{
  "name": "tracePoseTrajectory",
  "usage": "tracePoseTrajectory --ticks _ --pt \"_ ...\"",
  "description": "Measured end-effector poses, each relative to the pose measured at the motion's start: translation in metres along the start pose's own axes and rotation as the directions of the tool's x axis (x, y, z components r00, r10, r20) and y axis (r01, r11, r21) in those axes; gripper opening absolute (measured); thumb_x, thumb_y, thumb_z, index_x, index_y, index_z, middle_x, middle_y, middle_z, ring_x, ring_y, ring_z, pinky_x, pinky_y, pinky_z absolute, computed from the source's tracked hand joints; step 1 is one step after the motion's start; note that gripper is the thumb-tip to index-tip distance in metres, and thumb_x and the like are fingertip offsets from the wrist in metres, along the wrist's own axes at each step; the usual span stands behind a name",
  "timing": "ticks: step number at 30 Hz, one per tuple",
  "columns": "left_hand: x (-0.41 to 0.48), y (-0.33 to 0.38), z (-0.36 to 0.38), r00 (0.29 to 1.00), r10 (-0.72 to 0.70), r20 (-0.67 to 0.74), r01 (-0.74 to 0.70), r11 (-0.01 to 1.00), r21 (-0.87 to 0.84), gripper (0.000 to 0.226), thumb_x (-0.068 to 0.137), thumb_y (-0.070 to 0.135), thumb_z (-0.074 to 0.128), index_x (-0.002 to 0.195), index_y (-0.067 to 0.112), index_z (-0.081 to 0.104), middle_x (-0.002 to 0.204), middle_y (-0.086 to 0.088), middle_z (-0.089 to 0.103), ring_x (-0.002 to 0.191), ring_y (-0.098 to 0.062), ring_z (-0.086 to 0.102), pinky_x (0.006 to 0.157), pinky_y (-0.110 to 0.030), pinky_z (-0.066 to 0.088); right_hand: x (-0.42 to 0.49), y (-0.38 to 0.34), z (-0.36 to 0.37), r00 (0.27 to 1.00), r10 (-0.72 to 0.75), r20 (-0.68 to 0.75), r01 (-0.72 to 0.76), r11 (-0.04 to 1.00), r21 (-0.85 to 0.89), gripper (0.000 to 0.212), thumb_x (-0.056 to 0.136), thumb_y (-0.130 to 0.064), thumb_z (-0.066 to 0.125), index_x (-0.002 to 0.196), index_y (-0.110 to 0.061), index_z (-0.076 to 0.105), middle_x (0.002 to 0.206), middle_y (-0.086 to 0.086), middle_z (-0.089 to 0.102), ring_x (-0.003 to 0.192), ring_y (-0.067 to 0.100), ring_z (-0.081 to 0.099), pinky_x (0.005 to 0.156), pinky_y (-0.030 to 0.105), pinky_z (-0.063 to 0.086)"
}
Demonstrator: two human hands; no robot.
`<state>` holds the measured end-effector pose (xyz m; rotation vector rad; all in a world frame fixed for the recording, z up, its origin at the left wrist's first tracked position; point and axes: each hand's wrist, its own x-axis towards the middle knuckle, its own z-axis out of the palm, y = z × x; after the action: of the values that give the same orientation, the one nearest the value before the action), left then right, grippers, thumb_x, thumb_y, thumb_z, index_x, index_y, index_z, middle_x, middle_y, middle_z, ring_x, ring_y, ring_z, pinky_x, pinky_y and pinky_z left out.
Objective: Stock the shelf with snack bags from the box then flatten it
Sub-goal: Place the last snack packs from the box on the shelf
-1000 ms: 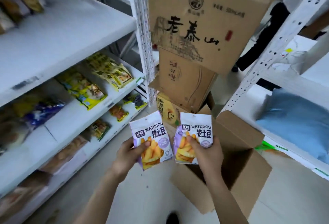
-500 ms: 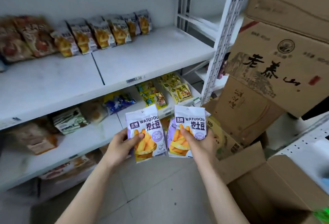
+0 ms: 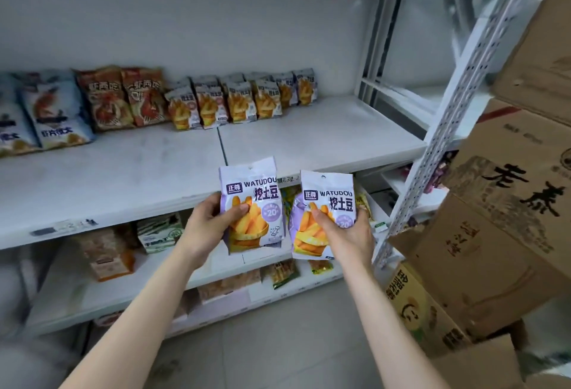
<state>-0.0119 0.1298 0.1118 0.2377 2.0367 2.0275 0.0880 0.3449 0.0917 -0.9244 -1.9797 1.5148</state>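
Snack bags (image 3: 251, 203) up in the air, one per hand! The left hand (image 3: 210, 228) grips the left-hand bag (image 3: 256, 184) at its lower left side, thumb curled across the printed fries, fingers tucked behind. The right hand (image 3: 349, 234) holds the right-hand bag (image 3: 327, 197) from below, thumb pressed on the front, fingers wrapped round its right edge. Both bags are upright, purple and white, faces to the camera, just beside each other with a sliver of gap, hanging in front of the front edge of the middle shelf (image 3: 309, 141). At that shelf's back edge, left of centre, a row of matching bags (image 3: 241, 101) stands against the wall. Red bags (image 3: 120, 98) and blue bags (image 3: 52, 116) sit further toward its left end. Stacked cardboard boxes (image 3: 509, 218) crowd the shelf's right end, beside the perforated upright (image 3: 448, 110).
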Motion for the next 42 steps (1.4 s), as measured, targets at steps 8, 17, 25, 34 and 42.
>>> tracePoseTrajectory --ticks 8,17,25,34,42 --pt "0.089 0.012 0.069 0.999 0.013 -0.034 -0.013 1.000 -0.024 0.020 0.085 0.018 0.074 0.103 0.014 0.068 0.105 -0.008 0.074 0.102 -0.032 0.069 0.089 -0.056 0.055 0.121 -0.016 -0.017 0.999 -0.048 -0.012 0.048 0.998 -0.045 0.054 0.067 -0.049 0.084 0.102 -0.019 0.055 0.096 -0.008 0.063 0.096 0.023 0.061 0.082 0.038 0.048" --pt "0.188 0.013 0.144 0.984 0.071 -0.162 -0.064 0.997 0.051 0.030 0.090 0.021 0.069 0.112 0.003 0.061 0.107 -0.009 0.072 0.101 -0.027 0.068 0.084 -0.045 0.059 0.261 -0.022 -0.010 0.994 -0.080 0.073 0.084 0.995 -0.054 0.052 0.069 -0.045 0.084 0.104 -0.019 0.055 0.094 -0.009 0.064 0.092 0.020 0.062 0.078 0.033 0.047" --pt "0.304 0.013 0.173 0.979 0.104 -0.177 -0.090 0.992 0.085 0.020 0.090 0.014 0.069 0.106 0.004 0.061 0.100 -0.004 0.071 0.086 -0.015 0.066 0.062 -0.020 0.054 0.374 -0.036 0.029 0.992 -0.115 0.056 0.120 0.989 -0.088 0.054 0.070 -0.047 0.082 0.106 -0.017 0.056 0.109 0.000 0.068 0.102 0.025 0.063 0.078 0.030 0.045" --pt "0.410 0.006 0.193 0.961 0.161 -0.226 -0.149 0.986 0.069 0.022 0.091 0.011 0.067 0.111 0.014 0.058 0.100 0.009 0.069 0.090 -0.008 0.067 0.078 -0.023 0.057 0.473 -0.040 0.085 0.989 -0.139 0.048 0.141 0.988 -0.062 0.056 0.070 -0.048 0.082 0.107 -0.015 0.057 0.111 0.003 0.068 0.106 0.027 0.063 0.078 0.032 0.044" --pt "0.498 -0.016 0.203 0.918 0.205 -0.339 -0.181 0.978 0.103 0.026 0.089 0.016 0.070 0.112 0.010 0.060 0.101 0.003 0.070 0.096 -0.018 0.067 0.088 -0.038 0.056 0.561 -0.037 0.140 0.978 -0.176 0.115 0.182 0.982 -0.046 0.057 0.073 -0.048 0.079 0.111 -0.014 0.055 0.115 0.003 0.067 0.109 0.027 0.062 0.079 0.031 0.045"
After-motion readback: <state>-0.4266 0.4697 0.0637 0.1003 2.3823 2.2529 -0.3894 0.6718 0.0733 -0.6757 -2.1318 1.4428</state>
